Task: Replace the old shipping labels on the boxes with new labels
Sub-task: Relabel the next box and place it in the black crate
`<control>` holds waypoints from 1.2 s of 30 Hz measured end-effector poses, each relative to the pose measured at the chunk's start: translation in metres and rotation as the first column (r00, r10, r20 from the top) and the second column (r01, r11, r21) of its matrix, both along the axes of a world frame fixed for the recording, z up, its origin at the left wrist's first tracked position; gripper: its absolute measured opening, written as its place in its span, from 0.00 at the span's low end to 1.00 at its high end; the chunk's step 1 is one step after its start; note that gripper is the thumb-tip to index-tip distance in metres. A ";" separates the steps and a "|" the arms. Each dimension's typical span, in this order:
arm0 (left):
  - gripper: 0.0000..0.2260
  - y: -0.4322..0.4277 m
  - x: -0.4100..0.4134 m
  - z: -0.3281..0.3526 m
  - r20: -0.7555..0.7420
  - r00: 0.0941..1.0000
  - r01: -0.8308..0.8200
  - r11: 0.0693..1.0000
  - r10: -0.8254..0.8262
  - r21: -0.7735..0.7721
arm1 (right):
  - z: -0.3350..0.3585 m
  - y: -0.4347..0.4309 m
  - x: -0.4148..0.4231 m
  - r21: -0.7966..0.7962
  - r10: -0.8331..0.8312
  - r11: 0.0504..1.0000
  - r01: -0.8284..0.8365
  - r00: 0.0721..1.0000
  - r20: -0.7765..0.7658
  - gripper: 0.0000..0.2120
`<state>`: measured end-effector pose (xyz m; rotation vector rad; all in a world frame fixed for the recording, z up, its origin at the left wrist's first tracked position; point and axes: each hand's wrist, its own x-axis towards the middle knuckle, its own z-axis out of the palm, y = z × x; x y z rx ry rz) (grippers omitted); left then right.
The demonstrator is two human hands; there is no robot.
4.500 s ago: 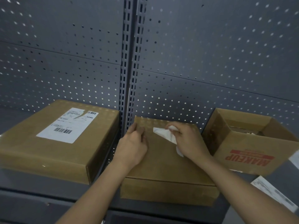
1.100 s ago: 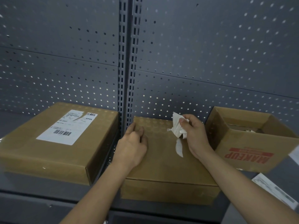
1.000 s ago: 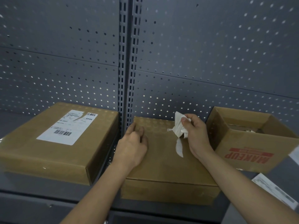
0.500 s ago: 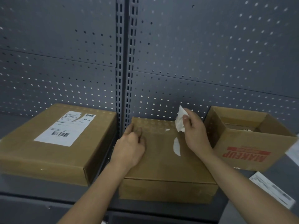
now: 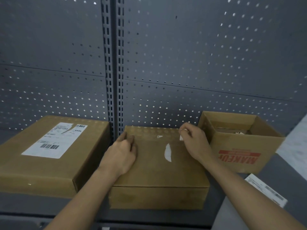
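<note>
- Both forearms are cut off by the bottom edge of the picture, so only the hands and bare arms of the person show.
- A white printed sheet (image 5: 265, 190) lies flat on the grey shelf (image 5: 285, 168) at the near right. Its print is too blurred to read.
- The middle box (image 5: 159, 173), closed and brown, sits on the shelf straight ahead, between the other two boxes.
- The left hand (image 5: 123, 150) rests palm down on that box's top, near its far left corner. The fingers are loosely bent and hold nothing.
- A curved white strip (image 5: 167, 152) of old label sticks to the lid, and a tiny scrap (image 5: 159, 136) lies farther back. Neither shows legible print.
- The right hand (image 5: 194, 141) hovers at the lid's far right corner with its fingers curled, pinching a torn label piece (image 5: 181, 138). Most of that piece is hidden inside the grip.
- The left box (image 5: 49, 166) carries a white shipping label (image 5: 54, 140) with barcodes and a tear near its far edge. The text lines on it are too small to read.
- The open box (image 5: 240, 146) at the right has "MAKEUP" in red on its near side, printed upside down. Its contents are mostly hidden by its walls.
- A grey perforated back panel (image 5: 199, 72) with two slotted posts (image 5: 113, 63) rises behind everything.
</note>
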<state>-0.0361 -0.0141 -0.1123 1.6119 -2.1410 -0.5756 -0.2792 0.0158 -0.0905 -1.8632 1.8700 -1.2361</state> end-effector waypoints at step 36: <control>0.19 -0.004 -0.031 -0.004 0.174 0.984 -0.022 0.990 0.046 -0.138 | 0.009 0.006 0.003 0.184 0.172 0.972 -0.146 0.977 -0.130 0.17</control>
